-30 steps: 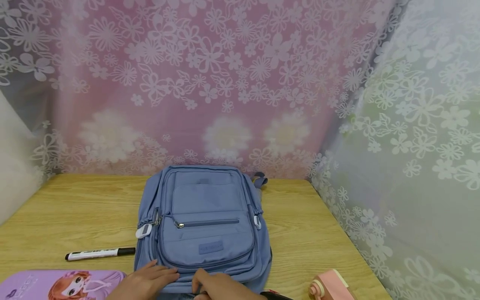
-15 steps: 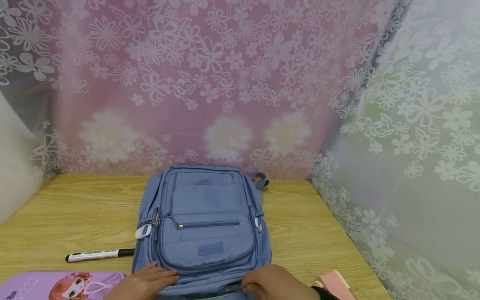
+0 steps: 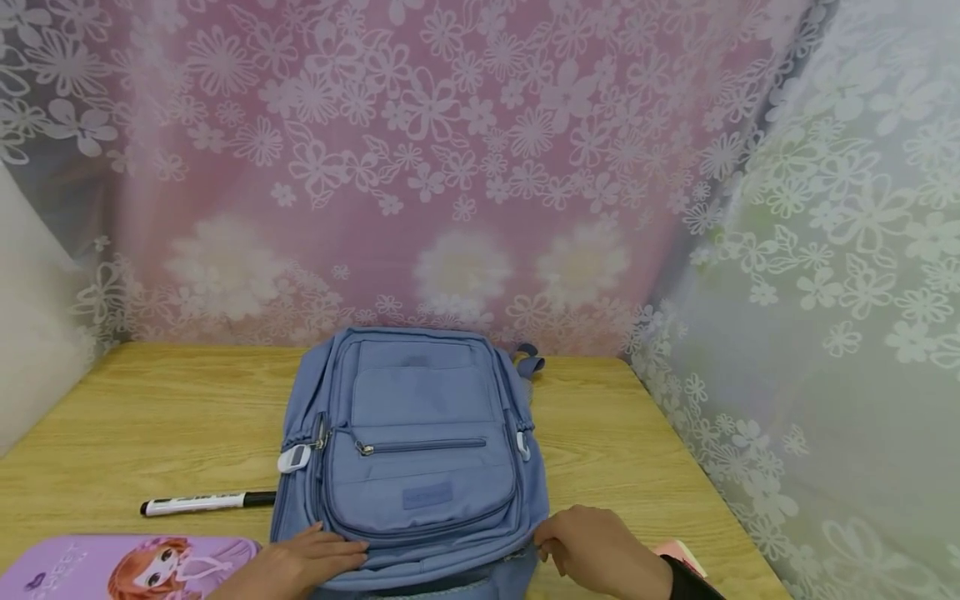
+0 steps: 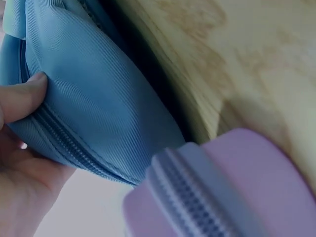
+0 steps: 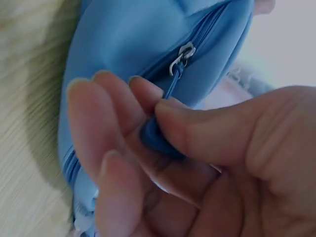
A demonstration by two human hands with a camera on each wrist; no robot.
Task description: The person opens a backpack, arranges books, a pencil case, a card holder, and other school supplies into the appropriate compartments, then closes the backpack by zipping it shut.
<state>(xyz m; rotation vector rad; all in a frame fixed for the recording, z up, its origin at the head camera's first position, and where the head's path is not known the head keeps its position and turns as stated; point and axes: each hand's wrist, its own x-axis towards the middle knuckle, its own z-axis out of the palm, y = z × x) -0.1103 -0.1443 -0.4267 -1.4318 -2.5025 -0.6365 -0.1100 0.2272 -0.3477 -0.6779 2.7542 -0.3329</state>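
Observation:
A blue backpack lies front up on the wooden table, its top toward the curtain. My left hand grips its near lower edge, fingers on top in the head view. In the left wrist view the thumb presses the fabric beside a zip. At the lower right corner, my right hand pinches a dark blue zip pull between thumb and fingers. A cord joins the pull to a silver zip slider on the bag.
A purple pencil case with a cartoon girl lies left of the bag, close to my left hand. Behind it is a black-and-white marker. A peach-coloured object is partly hidden behind my right wrist. Flowered curtains stand behind and at the right.
My right hand has moved right along the bag's near edge, from the middle to the right corner. The left hand has kept its place on the bag.

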